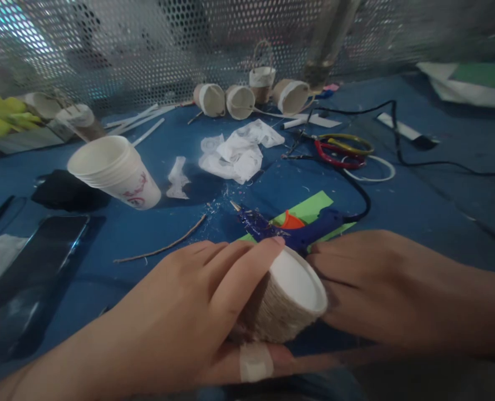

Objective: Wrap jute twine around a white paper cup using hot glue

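Observation:
My left hand (197,301) is closed around a paper cup (276,306) whose side is wrapped in brown twine. The cup lies tilted, its white round end turned up and to the right. Pale tape circles one finger of this hand. Against the cup's right side is my right hand (368,284), fingers curled; whatever they pinch is hidden. A blurred brownish strip runs between the hands below the cup. Just beyond them a blue glue gun (314,228) lies on green paper (309,206), beside an orange piece (292,220).
Stacked white cups (117,172) lean at left, near a phone (42,267). Crumpled white paper (241,150) and a twig-like cord (163,245) lie ahead. Red-handled scissors (339,156) and a black cable (395,133) are at right. Several wrapped cups (241,103) line the mesh screen (147,55).

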`<action>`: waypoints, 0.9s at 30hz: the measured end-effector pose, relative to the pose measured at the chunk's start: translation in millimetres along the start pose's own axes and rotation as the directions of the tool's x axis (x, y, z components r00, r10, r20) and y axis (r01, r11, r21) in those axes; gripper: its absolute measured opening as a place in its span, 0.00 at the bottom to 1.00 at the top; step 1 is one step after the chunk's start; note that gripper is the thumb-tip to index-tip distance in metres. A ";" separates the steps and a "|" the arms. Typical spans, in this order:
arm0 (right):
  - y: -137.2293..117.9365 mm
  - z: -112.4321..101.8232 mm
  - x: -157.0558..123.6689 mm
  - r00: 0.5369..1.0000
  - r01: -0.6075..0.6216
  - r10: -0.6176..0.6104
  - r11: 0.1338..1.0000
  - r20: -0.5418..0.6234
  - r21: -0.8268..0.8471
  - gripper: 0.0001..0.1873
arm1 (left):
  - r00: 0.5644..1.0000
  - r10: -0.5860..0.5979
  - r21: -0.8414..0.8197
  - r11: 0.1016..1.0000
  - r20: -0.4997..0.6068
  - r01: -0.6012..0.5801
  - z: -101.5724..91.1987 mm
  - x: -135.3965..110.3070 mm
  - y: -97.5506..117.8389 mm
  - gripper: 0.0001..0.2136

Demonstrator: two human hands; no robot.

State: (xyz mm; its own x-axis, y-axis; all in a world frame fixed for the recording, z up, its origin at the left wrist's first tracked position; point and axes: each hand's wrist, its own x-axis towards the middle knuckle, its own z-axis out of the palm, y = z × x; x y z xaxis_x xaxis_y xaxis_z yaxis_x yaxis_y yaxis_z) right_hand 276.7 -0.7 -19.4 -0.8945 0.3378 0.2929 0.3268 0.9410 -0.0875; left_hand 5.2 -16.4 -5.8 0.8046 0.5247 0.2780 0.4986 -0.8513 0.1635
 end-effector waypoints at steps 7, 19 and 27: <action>-0.6 -3.6 0.7 1.000 0.009 -0.009 1.000 -0.015 -0.019 0.25 | 1.000 0.004 0.038 0.999 -0.006 -0.003 0.4 -1.0 0.4 0.31; -2.7 -3.4 2.9 0.999 0.014 -0.015 0.999 -0.028 -0.035 0.24 | 1.000 0.002 0.038 0.999 0.005 -0.002 -1.3 -0.7 0.2 0.32; -1.8 -2.5 2.4 1.000 0.010 -0.010 0.999 -0.009 -0.034 0.22 | 1.000 -0.002 0.032 0.999 0.003 0.002 -2.0 2.0 0.4 0.31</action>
State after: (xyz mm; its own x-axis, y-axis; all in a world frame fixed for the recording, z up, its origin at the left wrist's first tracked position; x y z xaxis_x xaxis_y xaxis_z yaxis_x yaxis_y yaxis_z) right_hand 274.7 -1.7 -16.2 -0.8948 0.3284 0.3026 0.3285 0.9431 -0.0520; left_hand 6.3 -15.7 -3.3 0.8044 0.5267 0.2748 0.5106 -0.8494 0.1333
